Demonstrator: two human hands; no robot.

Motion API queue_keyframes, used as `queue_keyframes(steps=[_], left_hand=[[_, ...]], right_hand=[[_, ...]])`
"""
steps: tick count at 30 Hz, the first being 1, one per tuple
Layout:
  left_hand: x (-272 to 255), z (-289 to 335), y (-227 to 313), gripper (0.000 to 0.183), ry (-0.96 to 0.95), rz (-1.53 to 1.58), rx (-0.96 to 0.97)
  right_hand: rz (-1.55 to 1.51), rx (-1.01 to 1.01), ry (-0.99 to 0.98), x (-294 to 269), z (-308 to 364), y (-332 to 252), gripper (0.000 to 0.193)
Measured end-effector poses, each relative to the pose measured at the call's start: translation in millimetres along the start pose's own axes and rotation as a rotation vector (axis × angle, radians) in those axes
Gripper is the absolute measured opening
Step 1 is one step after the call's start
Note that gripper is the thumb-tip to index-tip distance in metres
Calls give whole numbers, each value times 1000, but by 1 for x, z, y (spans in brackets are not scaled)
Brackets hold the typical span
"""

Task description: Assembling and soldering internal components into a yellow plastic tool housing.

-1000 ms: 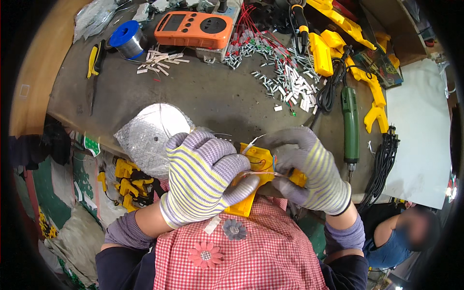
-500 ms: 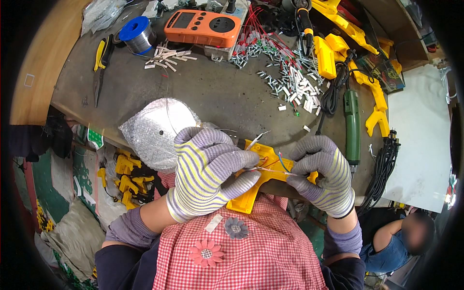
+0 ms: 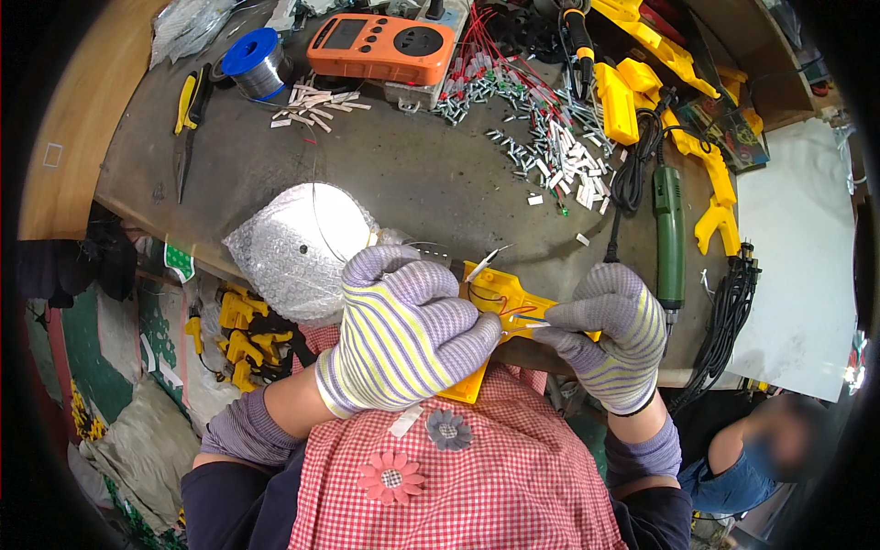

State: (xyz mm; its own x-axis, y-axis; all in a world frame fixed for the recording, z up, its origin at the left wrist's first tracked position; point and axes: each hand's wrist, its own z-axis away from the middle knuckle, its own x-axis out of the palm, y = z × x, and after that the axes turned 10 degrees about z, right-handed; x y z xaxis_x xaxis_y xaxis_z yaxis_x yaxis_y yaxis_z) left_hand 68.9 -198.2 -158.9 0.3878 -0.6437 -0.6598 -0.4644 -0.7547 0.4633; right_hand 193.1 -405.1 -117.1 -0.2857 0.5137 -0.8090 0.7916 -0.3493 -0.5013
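A yellow plastic housing half (image 3: 502,286) lies at the table's front edge, with thin red and blue wires (image 3: 521,314) inside it. My left hand (image 3: 408,335), in a striped knit glove, is closed over its left part. The left thumb and fingers are pressed together; whatever is between them is hidden. My right hand (image 3: 612,335), gloved alike, pinches a thin wire with a white sleeve (image 3: 535,325) at the housing's right side. Just beyond the left fingers, a white rod with a pointed metal tip (image 3: 486,263) sticks out over the housing.
Bubble wrap (image 3: 302,247) lies left of my hands. Farther back are pliers (image 3: 188,119), a solder spool (image 3: 257,69), an orange meter (image 3: 380,50) and many small white-sleeved parts (image 3: 573,174). A green power tool (image 3: 669,238) lies right. Another person (image 3: 747,467) sits at lower right.
The pale wire stretched between both hands no longer shows between them. My left hand has shifted slightly right, and the right fingers now hold a white sleeved end over the housing.
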Motion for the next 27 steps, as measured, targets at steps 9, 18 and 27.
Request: queue_keyframes(steps=[9, 18, 27], left_hand=[[3, -2, 2, 22, -13, -15, -4], [0, -6, 3, 21, -51, -34, -4], [4, 1, 1, 21, -36, -11, -70]], right_hand=[[-67, 150, -237, -8, -10, -9, 31], [-96, -32, -211, 1, -10, -3, 30], [-28, -110, -247, -2, -13, -3, 32]])
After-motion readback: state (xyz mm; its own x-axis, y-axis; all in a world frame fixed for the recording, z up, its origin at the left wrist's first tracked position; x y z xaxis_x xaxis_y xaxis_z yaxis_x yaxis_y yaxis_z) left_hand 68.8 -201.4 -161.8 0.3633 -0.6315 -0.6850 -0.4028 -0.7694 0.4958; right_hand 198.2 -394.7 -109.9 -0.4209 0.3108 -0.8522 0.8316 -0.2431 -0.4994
